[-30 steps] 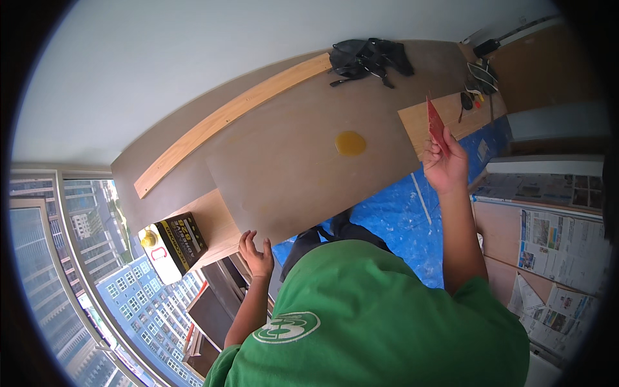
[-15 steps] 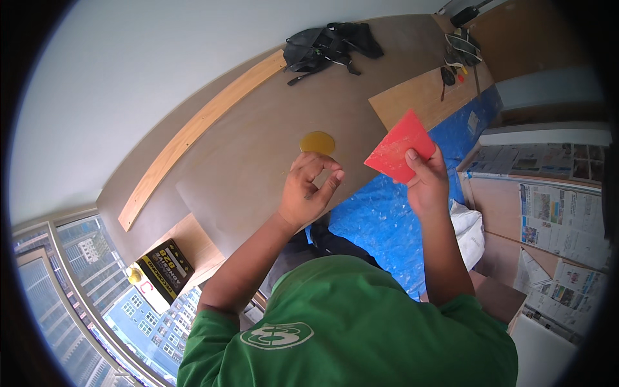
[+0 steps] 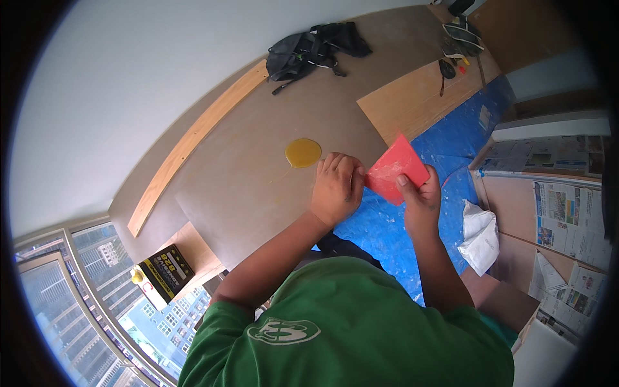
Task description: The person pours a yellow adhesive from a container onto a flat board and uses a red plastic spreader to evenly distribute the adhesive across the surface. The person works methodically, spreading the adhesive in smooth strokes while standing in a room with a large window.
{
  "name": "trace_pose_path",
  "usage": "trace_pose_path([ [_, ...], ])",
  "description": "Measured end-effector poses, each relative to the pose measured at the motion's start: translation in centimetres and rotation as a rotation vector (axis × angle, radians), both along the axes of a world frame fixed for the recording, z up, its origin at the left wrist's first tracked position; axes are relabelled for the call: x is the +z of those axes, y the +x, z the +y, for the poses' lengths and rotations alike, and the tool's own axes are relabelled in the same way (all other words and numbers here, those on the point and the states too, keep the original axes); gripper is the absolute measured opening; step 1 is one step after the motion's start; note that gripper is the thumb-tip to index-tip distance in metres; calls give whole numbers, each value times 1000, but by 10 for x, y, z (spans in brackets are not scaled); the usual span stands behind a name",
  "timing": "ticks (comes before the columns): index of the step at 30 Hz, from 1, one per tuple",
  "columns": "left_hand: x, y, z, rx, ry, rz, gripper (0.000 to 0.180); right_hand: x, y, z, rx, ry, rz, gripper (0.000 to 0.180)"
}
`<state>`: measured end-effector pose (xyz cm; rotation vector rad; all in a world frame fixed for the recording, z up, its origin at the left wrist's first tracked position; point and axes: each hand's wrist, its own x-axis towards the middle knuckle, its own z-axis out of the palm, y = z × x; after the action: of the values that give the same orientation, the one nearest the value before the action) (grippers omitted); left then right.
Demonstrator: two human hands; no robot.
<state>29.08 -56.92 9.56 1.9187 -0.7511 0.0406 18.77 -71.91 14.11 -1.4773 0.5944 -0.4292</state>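
Note:
In my right hand (image 3: 422,203) is a flat red plastic spreader (image 3: 394,169) with pale smears, its thumb across the face and fingers behind. My left hand (image 3: 338,187) is closed, knuckles up, right by the spreader's left corner. Whether its fingertips pinch that corner is hidden. Beyond the left hand, a round puddle of yellow-amber glue (image 3: 303,153) lies on the large brown sheet (image 3: 238,174). A thin trail runs from the puddle toward the near side.
A long wooden strip (image 3: 193,142) runs along the left edge. An adhesive tin (image 3: 164,274) rests on a wood board at the left. A black bag (image 3: 316,51) lies at the back. Blue plastic sheeting (image 3: 387,238) and a white bag (image 3: 478,238) are to the right.
My left hand has moved right, its loosely open fingers now curled beside the spreader. My right hand has lowered the spreader slightly toward it. The view has shifted a little.

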Motion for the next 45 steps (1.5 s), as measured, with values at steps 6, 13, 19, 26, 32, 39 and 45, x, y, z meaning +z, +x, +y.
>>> trace_pose_path([
  [6, -42, -20, -14, -72, 30, 233, 7, -13, -27, -41, -97, 96, 19, 32],
  [13, 3, -22, -52, -191, -42, -32, 7, -7, -44, -56, -65, -20, 18, 29],
  [19, 9, -26, -62, -247, 75, -207, 11, -11, -54, -63, -4, -62, 23, 27],
  [26, -11, -39, -74, -200, 131, -188, 9, -16, -66, -56, -2, -100, 82, 28],
  [32, -76, -53, -51, -258, 410, 85, 12, -12, -81, -87, -173, -152, 49, 30],
  [39, -117, -114, -49, -755, 812, 211, 30, -16, -101, -109, -205, -172, 80, 29],
  [45, -142, -134, -18, -919, 753, 124, 46, -26, -107, -101, -172, -127, 80, 27],
])
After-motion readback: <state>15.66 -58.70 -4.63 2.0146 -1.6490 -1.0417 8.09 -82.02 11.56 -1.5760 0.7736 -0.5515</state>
